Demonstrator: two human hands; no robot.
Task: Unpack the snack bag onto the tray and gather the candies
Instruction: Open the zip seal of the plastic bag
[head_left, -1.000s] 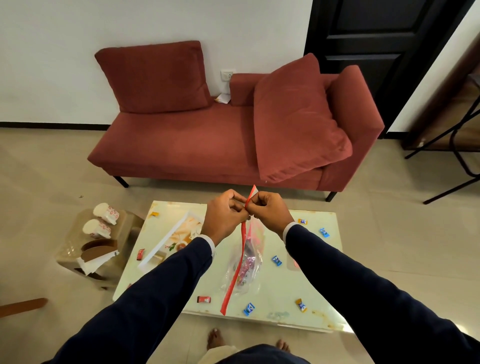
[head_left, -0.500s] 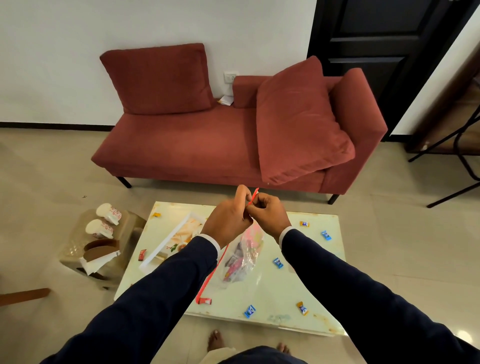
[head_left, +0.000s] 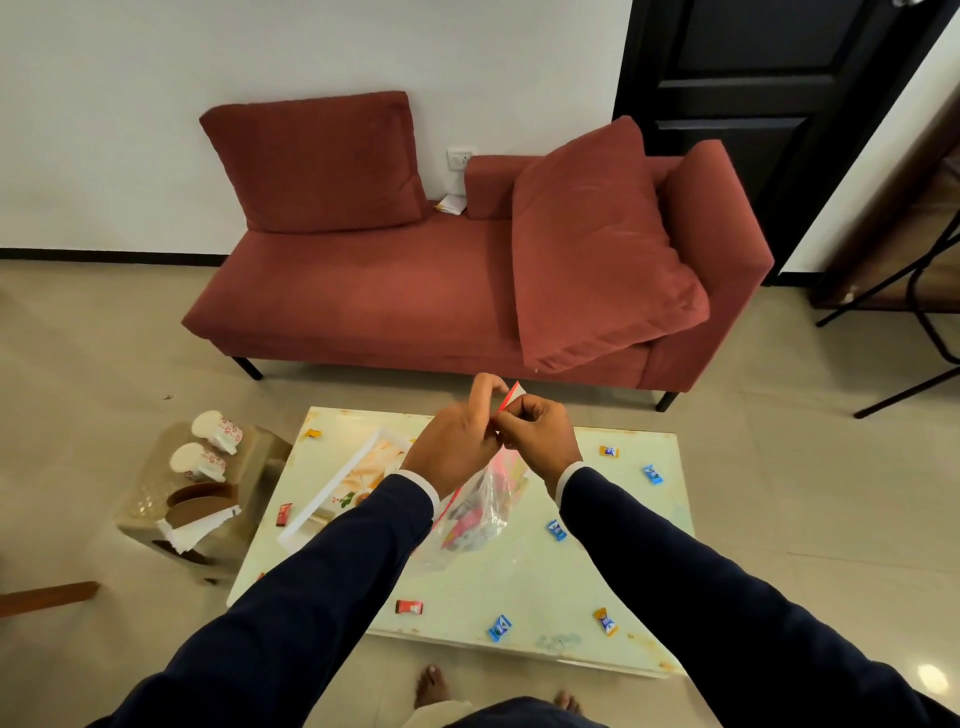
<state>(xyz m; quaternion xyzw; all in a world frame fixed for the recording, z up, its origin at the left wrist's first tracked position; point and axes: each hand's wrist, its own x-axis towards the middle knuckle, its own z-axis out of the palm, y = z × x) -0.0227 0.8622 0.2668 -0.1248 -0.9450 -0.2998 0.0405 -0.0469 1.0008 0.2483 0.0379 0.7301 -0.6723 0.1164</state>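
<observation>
A clear snack bag (head_left: 475, 514) with a red zip strip hangs above the low table (head_left: 519, 587), colourful packets showing through it. My left hand (head_left: 454, 447) and my right hand (head_left: 537, 439) both pinch its red top edge, close together. A white tray (head_left: 345, 480) with a printed picture lies on the table's left part, partly hidden by my left arm. Wrapped candies are scattered on the table: a red one (head_left: 409, 606), blue ones (head_left: 500, 627) (head_left: 556, 530) (head_left: 653, 474), orange ones (head_left: 605, 621) (head_left: 609, 451).
A red sofa (head_left: 415, 301) with two cushions stands behind the table. Left of the table, a small stand (head_left: 208, 499) holds two white cups and paper items. A black door and a dark metal frame are at the right. My bare feet show below the table's near edge.
The bag's red zip strip, which hung straight down a second ago, has swung left under my left arm. Both hands stayed pinched at the bag's top, and the bag tilted left.
</observation>
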